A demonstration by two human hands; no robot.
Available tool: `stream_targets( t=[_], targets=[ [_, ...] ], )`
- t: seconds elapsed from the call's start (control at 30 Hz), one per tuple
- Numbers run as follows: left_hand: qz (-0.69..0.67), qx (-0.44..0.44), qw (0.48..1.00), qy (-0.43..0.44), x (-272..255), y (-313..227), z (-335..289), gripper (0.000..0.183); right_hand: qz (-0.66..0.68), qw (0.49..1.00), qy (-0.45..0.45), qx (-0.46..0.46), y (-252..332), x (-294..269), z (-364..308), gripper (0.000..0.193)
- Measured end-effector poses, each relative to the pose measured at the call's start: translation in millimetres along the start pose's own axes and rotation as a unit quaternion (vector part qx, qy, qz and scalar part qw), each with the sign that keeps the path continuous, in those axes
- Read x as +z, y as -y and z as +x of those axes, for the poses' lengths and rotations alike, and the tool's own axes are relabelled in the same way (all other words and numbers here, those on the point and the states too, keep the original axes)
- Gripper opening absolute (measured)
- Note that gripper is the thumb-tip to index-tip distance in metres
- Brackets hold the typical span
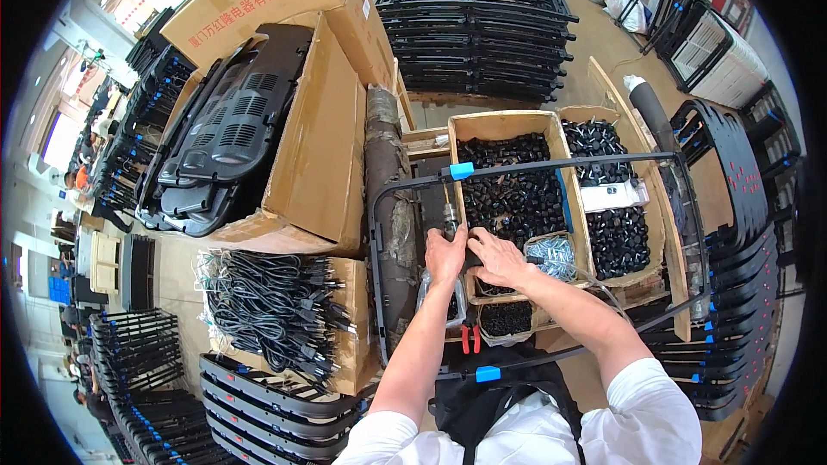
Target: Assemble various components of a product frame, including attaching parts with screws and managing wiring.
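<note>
Silver-nosed power driver [450,219] pointing away just outside the left edge of the cardboard box [501,124], left hand [444,258] closed round it and nearer its tip, right hand [500,257] bent alongside, its grip hidden.

Left hand [446,257] beside right hand [500,258] — 2 arms [419,340] extended.

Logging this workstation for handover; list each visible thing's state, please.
Left hand, fingers bent, grasp unclear
Right hand, fingers bent, grasp unclear
Black frame, blue pieces attached
Parts box, open, holding black pieces
Silver screws, loose, heaped
Red-handled hand tool, handles apart
Power cords, bundled, heaped
Carton, open, holding black plastic housings
Background frames, stacked
</note>
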State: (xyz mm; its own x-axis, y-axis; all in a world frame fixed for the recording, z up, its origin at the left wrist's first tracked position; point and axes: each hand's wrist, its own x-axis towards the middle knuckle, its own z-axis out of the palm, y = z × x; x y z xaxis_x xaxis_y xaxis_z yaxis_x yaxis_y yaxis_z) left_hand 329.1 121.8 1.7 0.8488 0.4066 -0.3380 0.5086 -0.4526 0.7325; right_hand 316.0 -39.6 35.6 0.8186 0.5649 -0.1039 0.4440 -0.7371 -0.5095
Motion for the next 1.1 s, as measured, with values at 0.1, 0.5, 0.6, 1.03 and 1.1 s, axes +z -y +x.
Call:
stream_targets(
  t=[0.1,0.5,0.6,1.03,1.1],
  targets=[
    [0.020,0.026,0.999,-0.003,4.3,1.4,-6.3,0.071,-0.023,1.000,-0.007,-0.001,-1.3,-0.9,-13.9,0.060],
    [0.114,0.108,0.987,-0.014,14.3,-26.3,-14.9,0.061,-0.024,0.999,-0.018,0.027,-22.4,-17.8,-20.5,0.067],
    [0.112,0.101,0.988,-0.016,15.0,-30.0,-13.8,0.060,-0.033,0.999,-0.013,0.023,-24.4,-22.2,-16.7,0.067],
    [0.140,0.074,0.987,-0.004,18.2,-46.9,-2.7,0.061,0.041,0.997,-0.054,0.038,-43.3,-8.3,-9.5,0.078],
    [0.140,0.072,0.988,0.001,19.7,-52.4,-3.6,0.061,0.038,0.997,-0.063,0.039,-49.8,-5.0,-10.2,0.081]
  ],
)
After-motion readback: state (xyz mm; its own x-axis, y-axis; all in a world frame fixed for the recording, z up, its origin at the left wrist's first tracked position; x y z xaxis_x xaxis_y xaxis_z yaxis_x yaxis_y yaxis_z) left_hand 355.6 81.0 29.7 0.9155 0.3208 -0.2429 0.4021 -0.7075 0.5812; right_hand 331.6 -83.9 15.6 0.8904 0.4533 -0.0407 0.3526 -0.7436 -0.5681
